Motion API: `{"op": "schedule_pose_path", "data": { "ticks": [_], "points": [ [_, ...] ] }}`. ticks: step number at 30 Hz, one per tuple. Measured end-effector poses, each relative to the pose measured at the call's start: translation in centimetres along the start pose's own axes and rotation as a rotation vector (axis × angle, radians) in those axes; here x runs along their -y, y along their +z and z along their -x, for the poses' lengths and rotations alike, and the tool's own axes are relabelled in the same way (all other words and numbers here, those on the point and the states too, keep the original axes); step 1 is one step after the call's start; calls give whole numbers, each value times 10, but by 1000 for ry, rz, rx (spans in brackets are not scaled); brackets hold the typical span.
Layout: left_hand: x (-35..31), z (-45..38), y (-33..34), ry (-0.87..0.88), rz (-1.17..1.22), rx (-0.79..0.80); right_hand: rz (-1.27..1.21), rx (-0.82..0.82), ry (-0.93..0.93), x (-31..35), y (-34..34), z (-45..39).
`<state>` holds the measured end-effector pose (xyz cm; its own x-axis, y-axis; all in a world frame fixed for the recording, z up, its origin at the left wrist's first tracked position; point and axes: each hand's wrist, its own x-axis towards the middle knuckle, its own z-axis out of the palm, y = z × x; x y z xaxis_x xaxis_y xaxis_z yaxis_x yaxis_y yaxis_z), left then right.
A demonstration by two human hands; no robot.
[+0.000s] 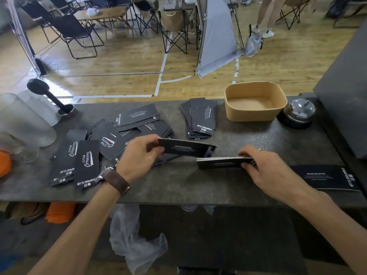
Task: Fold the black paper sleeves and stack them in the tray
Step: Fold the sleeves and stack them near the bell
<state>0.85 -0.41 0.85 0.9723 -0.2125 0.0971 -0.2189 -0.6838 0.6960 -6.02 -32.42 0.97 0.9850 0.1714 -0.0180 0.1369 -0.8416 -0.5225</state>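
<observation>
Two bundles of black paper sleeves are in hand as I watch the head view. My left hand (140, 153) pinches one flat sleeve (185, 148) by its left end and holds it just above the counter (198, 187), tilted a little. My right hand (264, 165) grips a thin stack of sleeves (220, 162) by its right end, thumb beneath and fingers over the top, low over the middle of the counter near the front edge. The two bundles sit close together, the single sleeve slightly behind the stack.

Left of them a loose heap of sleeves (103, 147) spreads across the counter, white "Camping Club" lettering showing on several. Toward the back edge lies a fanned pile of sleeves (200, 120), and just right of it stands the tan paper tray (256, 114). One more sleeve (325, 177) lies flat near the right end of the counter, at the front.

A chrome service bell (298, 113) stands beside the tray, toward the back right corner. Frosted glass tumblers (23, 120) lie at the left end, with a black tamper-like tool (49, 96) behind them. A brown-strapped wristwatch (115, 178) sits on my left wrist.
</observation>
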Motion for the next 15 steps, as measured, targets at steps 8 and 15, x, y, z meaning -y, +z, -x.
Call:
{"op": "schedule_pose_path", "data": {
  "ticks": [8, 15],
  "points": [
    [-28, 1, 40, 127, 48, 239, 95, -28, 31, 1, -1, -2],
    [-30, 0, 48, 140, 46, 293, 207, -54, -12, -1, -2, -7]
  ]
}}
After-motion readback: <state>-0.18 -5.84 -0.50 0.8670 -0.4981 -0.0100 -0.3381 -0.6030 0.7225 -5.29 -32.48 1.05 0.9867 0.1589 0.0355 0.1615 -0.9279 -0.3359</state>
